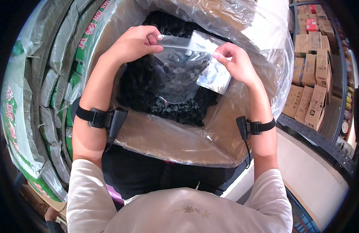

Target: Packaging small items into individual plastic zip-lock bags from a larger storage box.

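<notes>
A clear plastic zip bag (182, 70) hangs between my two hands, held by its upper edge. My left hand (141, 43) pinches the left corner between thumb and fingers, and my right hand (232, 59) pinches the right corner. Behind the bag and below my right hand is a shiny silvery packet (216, 78); whether my right hand touches it I cannot tell. Beneath them, dark, flaky dried material (179, 112) lies in a large cardboard box (173, 145) lined with clear plastic film. Dark material shows through the bag; whether any is inside it I cannot tell.
Stacked green and white sacks (77, 55) stand at the left of the box. At the right, a metal shelf (313, 139) holds several small cardboard boxes (314, 102). Loose plastic liner (278, 72) spills over the box's right side. Part of another person's arm (51, 215) shows at the lower left.
</notes>
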A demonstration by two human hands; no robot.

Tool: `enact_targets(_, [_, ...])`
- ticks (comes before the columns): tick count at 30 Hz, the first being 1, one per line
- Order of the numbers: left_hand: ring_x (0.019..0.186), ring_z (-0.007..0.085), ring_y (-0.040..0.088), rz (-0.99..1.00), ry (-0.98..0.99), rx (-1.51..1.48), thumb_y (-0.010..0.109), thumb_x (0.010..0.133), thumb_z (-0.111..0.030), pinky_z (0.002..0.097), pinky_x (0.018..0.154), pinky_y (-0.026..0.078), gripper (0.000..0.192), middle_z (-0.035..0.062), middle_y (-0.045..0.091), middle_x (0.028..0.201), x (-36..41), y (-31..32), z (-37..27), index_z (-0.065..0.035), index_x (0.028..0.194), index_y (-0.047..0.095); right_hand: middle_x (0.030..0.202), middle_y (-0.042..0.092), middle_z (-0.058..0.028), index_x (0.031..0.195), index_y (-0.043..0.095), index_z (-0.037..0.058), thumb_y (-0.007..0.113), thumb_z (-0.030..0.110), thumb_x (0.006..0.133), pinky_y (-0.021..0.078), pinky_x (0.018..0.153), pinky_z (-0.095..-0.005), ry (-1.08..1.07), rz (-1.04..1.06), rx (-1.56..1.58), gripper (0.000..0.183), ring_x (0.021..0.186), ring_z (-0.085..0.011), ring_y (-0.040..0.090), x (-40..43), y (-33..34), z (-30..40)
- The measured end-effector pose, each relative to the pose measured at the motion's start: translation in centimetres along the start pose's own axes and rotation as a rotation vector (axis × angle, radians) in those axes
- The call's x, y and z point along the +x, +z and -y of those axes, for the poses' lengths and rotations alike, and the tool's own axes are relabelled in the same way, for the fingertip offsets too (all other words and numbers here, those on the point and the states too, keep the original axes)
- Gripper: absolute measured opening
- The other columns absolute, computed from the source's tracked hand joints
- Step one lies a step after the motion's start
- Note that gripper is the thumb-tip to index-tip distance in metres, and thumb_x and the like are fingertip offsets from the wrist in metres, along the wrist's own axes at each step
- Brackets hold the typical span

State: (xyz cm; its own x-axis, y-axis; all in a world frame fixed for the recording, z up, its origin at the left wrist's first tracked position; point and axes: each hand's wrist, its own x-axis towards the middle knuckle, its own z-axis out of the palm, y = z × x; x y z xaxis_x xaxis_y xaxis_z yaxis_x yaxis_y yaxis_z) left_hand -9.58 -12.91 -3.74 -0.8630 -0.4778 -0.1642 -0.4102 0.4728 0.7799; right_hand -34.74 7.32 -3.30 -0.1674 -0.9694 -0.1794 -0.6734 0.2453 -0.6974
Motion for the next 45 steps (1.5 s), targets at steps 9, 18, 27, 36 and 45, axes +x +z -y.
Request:
enact_targets(9, [0.078, 0.0051, 0.057, -0.192, 0.071, -0.447, 0.069, 0.089, -0.009, 0.0196, 0.076, 0.046, 0.030, -0.0017, 0.065, 0.087, 0.6, -0.7, -1.0, -0.0039, 0.118, 0.062, 0.102, 0.065, -0.0058, 0.109, 0.053, 0.0051, 0.056, 0.019, 0.099, 0.0550, 0.078, -0.0298, 0.099, -0.340, 0.745, 0.017, 0.094, -0.0130, 0.063, 0.2, -0.8, 1.6])
enact_targets(18, [0.116, 0.0140, 0.051, 0.140, -0.007, -0.833, 0.071, 0.087, -0.035, 0.0284, 0.098, 0.040, 0.071, 0.0059, 0.058, 0.125, -0.7, 1.9, -3.3, -0.0026, 0.142, 0.039, 0.098, 0.065, -0.0044, 0.108, 0.055, 0.0071, 0.060, 0.022, 0.097, 0.0552, 0.067, -0.0275, 0.065, -0.447, 1.064, 0.019, 0.079, -0.0107, 0.063, 0.4, -1.1, 0.8])
enact_targets(27, [0.113, 0.0115, 0.055, 0.152, -0.078, -1.258, 0.057, 0.098, -0.035, 0.0307, 0.097, 0.045, 0.052, 0.0053, 0.059, 0.125, -0.3, 2.6, -3.7, -0.0027, 0.136, 0.044, 0.118, 0.058, -0.0088, 0.142, 0.036, 0.0079, 0.067, 0.033, 0.092, 0.0446, 0.092, -0.0304, 0.126, 0.077, 0.959, 0.065, 0.105, -0.0166, 0.056, -0.7, 0.3, 2.7])
enact_targets(36, [0.113, 0.0162, 0.054, 0.202, -0.063, -0.980, 0.076, 0.083, -0.034, 0.0310, 0.098, 0.043, 0.074, 0.0089, 0.056, 0.126, -0.2, 3.0, -4.4, 0.0012, 0.138, 0.041, 0.132, 0.049, -0.0188, 0.145, 0.019, -0.0112, 0.082, 0.030, 0.079, 0.0428, 0.099, -0.0348, 0.233, -0.232, 0.995, 0.100, 0.118, -0.0213, 0.051, 0.0, -0.2, 2.1])
enact_targets(45, [0.114, 0.0148, 0.055, -0.091, -0.014, -1.260, 0.069, 0.090, -0.024, 0.0326, 0.100, 0.043, 0.060, 0.0055, 0.056, 0.127, -0.3, 2.5, -4.4, -0.0046, 0.138, 0.039, 0.136, 0.048, -0.0080, 0.144, 0.035, 0.0021, 0.060, 0.047, 0.093, 0.0436, 0.099, -0.0376, 0.017, 0.080, 0.876, 0.072, 0.120, -0.0205, 0.050, -0.3, 0.5, 1.7])
